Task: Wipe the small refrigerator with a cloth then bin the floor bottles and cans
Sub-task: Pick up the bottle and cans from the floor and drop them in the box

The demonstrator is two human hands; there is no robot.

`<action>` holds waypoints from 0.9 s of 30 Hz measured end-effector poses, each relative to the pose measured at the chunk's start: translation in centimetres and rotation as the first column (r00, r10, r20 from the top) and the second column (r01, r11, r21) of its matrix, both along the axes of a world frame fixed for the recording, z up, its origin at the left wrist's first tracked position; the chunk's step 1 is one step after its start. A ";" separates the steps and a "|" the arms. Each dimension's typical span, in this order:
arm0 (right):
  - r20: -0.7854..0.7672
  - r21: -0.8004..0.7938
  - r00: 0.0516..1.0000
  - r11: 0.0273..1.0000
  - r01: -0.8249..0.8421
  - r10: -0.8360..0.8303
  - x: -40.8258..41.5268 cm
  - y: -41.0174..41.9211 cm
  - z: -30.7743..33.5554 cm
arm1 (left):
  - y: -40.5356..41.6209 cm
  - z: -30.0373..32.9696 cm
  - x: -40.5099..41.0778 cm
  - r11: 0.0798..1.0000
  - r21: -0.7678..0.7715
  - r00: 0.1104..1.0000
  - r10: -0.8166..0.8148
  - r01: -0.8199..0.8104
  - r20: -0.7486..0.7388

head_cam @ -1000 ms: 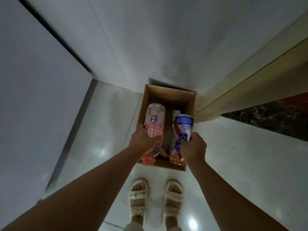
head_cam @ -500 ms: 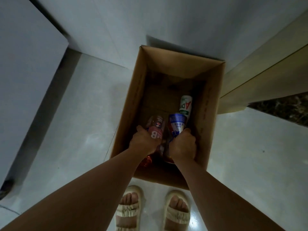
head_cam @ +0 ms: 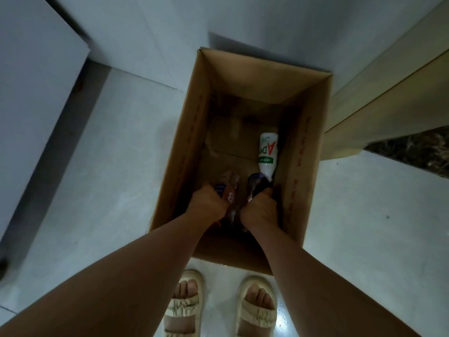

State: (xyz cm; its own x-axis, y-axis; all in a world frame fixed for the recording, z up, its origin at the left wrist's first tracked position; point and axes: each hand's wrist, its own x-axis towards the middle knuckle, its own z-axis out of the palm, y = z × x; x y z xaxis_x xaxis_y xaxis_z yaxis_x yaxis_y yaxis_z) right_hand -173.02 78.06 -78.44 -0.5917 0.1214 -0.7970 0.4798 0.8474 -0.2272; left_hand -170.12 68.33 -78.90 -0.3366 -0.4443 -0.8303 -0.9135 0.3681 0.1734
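Down inside the cardboard box (head_cam: 245, 76) on the floor, the left hand (head_cam: 206, 203) grips a pink-labelled bottle (head_cam: 229, 190). The right hand (head_cam: 261, 211) grips a blue can (head_cam: 256, 184), just beside a white bottle (head_cam: 267, 153) lying near the box's right wall.

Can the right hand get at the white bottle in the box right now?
Probably not yet: the right hand grips a can. The white bottle lies just beyond, uncovered, in the open cardboard box.

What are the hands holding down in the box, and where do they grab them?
The left hand grips a clear bottle around its middle; the right hand grips a blue can around its lower part.
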 end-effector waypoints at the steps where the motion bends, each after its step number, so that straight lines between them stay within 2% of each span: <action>1: 0.007 -0.010 1.000 1.000 -0.012 0.012 0.1 0.1 1.1 | 0.0 1.0 -0.1 1.000 0.000 1.000 -0.013 0.013 0.000; 7: -0.036 0.059 0.986 0.985 -0.161 0.164 0.0 0.3 10.7 | -0.7 10.4 -0.5 0.997 -0.011 0.995 -0.081 0.080 -0.061; 18: -0.164 -0.058 0.983 0.994 -0.090 0.080 1.3 -1.6 33.6 | -4.1 34.3 0.4 0.995 -0.010 0.964 -0.100 0.100 -0.245; 22: -0.226 -0.107 0.968 0.985 -0.134 0.107 2.0 -1.9 41.0 | -4.7 41.5 1.5 0.995 0.012 0.937 -0.091 0.101 -0.338; 27: -0.326 -0.147 0.934 0.968 -0.202 0.146 3.1 -1.8 47.8 | -5.1 48.5 3.8 0.998 0.055 0.898 0.008 0.019 -0.440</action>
State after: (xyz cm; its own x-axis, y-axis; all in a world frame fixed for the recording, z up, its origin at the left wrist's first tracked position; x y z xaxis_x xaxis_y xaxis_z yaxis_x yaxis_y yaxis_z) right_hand -169.96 76.26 -30.63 -0.8119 -0.1309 -0.5690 0.2098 0.8440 -0.4935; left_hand -166.27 63.19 -30.40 -0.6752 -0.3982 -0.6209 -0.7375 0.3505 0.5772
